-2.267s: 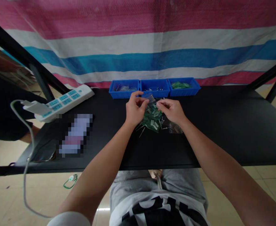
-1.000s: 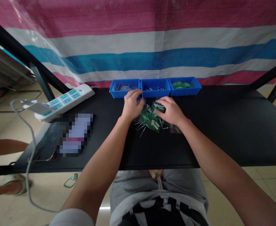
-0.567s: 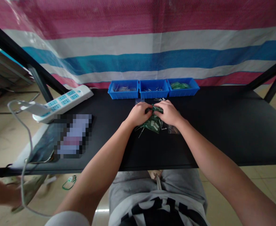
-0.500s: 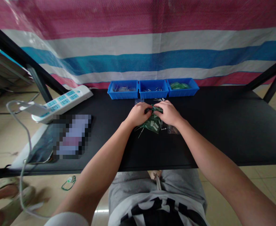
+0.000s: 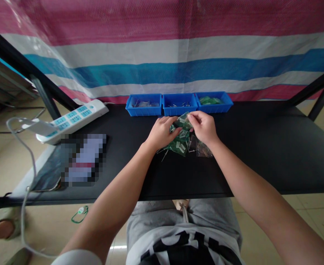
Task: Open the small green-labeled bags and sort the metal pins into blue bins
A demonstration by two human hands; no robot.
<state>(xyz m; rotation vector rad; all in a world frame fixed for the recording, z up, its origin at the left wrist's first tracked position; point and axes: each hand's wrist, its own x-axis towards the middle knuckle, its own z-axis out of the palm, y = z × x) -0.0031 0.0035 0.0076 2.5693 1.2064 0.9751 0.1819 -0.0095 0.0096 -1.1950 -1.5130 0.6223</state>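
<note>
My right hand [image 5: 205, 127] pinches the right edge of a small green plastic bag [image 5: 183, 120] with pale pieces inside, tilted up above the pile. My left hand [image 5: 162, 133] is at the pile's left side, thumb and fingers apart around the bag's left end; whether it presses on the bag is hard to see. Below lie more green bags [image 5: 179, 146] holding pale cylindrical pieces. Thin metal pins [image 5: 164, 155] stick out at the lower left. A clear bag [image 5: 203, 149] with small brownish contents lies beneath my right wrist.
Three blue bins stand along the back: clear bags in the left bin [image 5: 145, 111], metal pins in the middle bin [image 5: 180, 110], green bags in the right bin [image 5: 216, 107]. A white power strip [image 5: 73, 119] with a cable and a blurred phone-like item [image 5: 86, 158] occupy the table's left.
My right hand has raised a green bag from the pile and turned to pinch its edge. My left hand has shifted little; its thumb and fingers are farther apart.
</note>
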